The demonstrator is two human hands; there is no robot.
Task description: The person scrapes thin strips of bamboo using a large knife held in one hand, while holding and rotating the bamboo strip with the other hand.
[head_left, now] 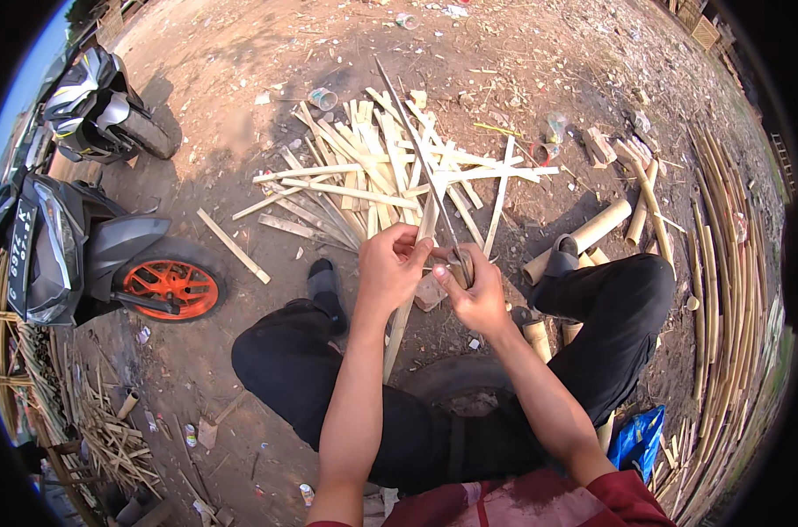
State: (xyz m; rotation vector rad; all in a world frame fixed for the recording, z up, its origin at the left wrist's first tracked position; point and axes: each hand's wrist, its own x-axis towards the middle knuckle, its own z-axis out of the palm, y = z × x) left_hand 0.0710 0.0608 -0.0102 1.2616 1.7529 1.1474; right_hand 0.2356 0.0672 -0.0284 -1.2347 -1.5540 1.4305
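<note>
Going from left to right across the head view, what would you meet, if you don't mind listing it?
Motorcycle with orange wheel → left hand on a bamboo strip → right hand gripping a knife handle → bamboo tube → blue bag → long bamboo poles.

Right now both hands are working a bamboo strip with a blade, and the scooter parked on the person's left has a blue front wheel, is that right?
Not quite. The head view shows the scooter's front wheel is orange, not blue. The rest holds: the left hand and right hand work a bamboo strip with a blade.
</note>
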